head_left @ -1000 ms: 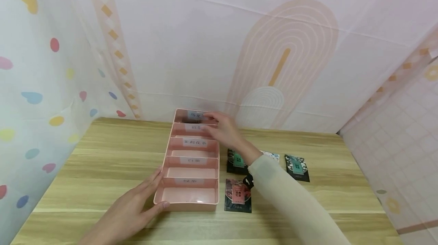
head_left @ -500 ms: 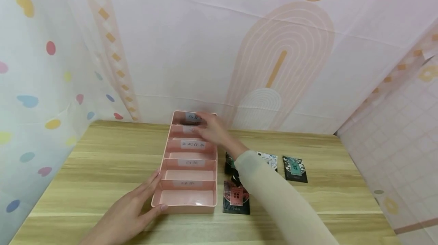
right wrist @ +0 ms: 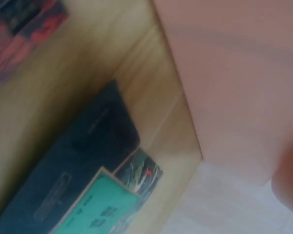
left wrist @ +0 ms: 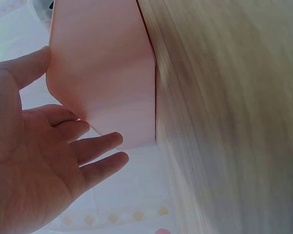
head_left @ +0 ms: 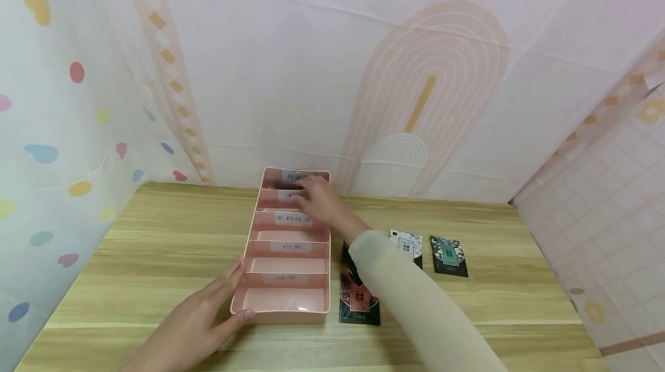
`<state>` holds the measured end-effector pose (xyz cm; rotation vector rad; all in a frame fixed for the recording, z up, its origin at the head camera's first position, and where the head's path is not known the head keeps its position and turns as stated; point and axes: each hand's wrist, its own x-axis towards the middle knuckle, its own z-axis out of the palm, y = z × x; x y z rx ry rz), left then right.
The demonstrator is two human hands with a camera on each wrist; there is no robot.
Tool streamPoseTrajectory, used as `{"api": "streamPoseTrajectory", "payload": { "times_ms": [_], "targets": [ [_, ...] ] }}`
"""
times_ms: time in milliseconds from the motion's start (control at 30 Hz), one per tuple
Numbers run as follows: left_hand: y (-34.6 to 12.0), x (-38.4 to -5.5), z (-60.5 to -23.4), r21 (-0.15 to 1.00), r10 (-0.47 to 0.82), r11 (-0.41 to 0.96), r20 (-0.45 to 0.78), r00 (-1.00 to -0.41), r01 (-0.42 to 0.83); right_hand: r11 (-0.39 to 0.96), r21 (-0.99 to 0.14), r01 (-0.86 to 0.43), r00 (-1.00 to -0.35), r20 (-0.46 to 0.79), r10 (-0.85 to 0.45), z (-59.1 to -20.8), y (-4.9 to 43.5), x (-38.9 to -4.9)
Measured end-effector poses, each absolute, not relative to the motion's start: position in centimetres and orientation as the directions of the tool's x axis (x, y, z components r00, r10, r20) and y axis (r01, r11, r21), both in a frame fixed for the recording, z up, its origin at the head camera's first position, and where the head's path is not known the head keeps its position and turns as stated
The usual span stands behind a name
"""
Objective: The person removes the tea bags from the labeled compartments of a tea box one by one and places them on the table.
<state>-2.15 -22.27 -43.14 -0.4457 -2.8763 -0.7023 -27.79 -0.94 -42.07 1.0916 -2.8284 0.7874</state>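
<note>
A long pink organizer box (head_left: 280, 319) with several labelled compartments stands on the table. At its near left corner my left hand (head_left: 200, 311) rests with thumb on the front rim and fingers along the left side; the left wrist view shows those fingers fairly straight against the pink wall (left wrist: 102, 73). My right hand (head_left: 319, 201) reaches over the far compartments, thumb and index finger apart with a gap between them, fingertips partly down past the rim. Beside those fingertips, a dark packet (head_left: 283, 183) shows low in the farthest compartment. The other compartments in view hold nothing.
Right of the box lie a red-and-black tea packet (head_left: 359, 309), a white floral packet (head_left: 407, 243) and a green-labelled black one (head_left: 449, 256). Another green-labelled packet (right wrist: 78, 151) lies beside the box, mostly under my right sleeve (head_left: 415, 297). A patterned cloth (head_left: 291, 71) hangs behind the table.
My right hand has shifted slightly left and lower over the far compartments, its sleeve moving left with it. The white packet shows more now. My left hand stays at the corner.
</note>
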Motion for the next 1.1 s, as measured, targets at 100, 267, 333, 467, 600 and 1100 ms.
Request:
{"api": "streamPoseTrajectory", "payload": {
  "times_ms": [100, 267, 333, 467, 600, 1100],
  "targets": [
    [-22.31, -2.11, -43.16, 0.426, 0.248, 0.846, 0.216, -0.944, 0.32, 0.628, -0.435, -0.645, -0.752, 0.22, -0.621, -42.31, -1.11, -27.82],
    [-22.34, -2.06, -43.14, 0.424, 0.246, 0.848, 0.214, -0.945, 0.317, 0.609, -0.426, -0.669, -0.736, 0.27, -0.62, -42.53, -1.29, -27.81],
    [-22.34, -2.08, -43.14, 0.425, 0.247, 0.849, 0.208, -0.946, 0.315, 0.609, -0.423, -0.671, -0.736, 0.281, -0.616, -42.6, -1.33, -27.82],
    [-22.3, -2.08, -43.11, 0.427, 0.246, 0.848, 0.205, -0.947, 0.313, 0.626, -0.412, -0.662, -0.745, 0.27, -0.61, -42.68, -1.39, -27.82],
    [-22.3, -2.01, -43.07, 0.428, 0.242, 0.848, 0.21, -0.947, 0.312, 0.647, -0.387, -0.657, -0.75, 0.251, -0.612, -42.62, -1.48, -27.76],
    [-22.33, -1.98, -43.14, 0.424, 0.241, 0.853, 0.2, -0.95, 0.305, 0.639, -0.37, -0.674, -0.738, 0.297, -0.607, -42.56, -1.48, -27.61]
  ]
}}
